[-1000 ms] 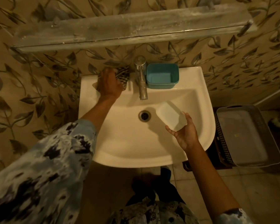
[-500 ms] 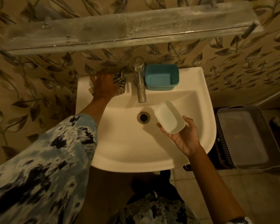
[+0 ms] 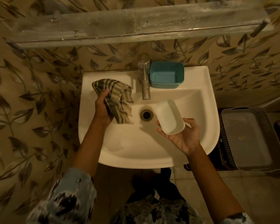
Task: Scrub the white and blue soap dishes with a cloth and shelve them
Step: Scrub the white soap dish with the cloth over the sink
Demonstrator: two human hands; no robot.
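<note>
My left hand [image 3: 102,109] grips a striped checked cloth [image 3: 118,97], which hangs over the left side of the white sink [image 3: 128,146]. Over the basin's right half, my right hand [image 3: 183,136] holds the white soap dish [image 3: 169,117] from below, its hollow facing up and left. The blue soap dish [image 3: 166,74] sits on the sink's back ledge, just right of the metal tap [image 3: 144,78]. A long dusty glass shelf [image 3: 136,21] runs along the wall above the sink.
The drain [image 3: 146,114] lies between my hands. A grey plastic basket [image 3: 252,139] stands on the floor to the right of the sink, on a darker basket. Leaf-patterned wall tiles surround the sink. Tiled floor lies below.
My left hand has lifted the cloth off the sink's back left ledge and brought it forward over the basin. The white dish in my right hand has tilted a little.
</note>
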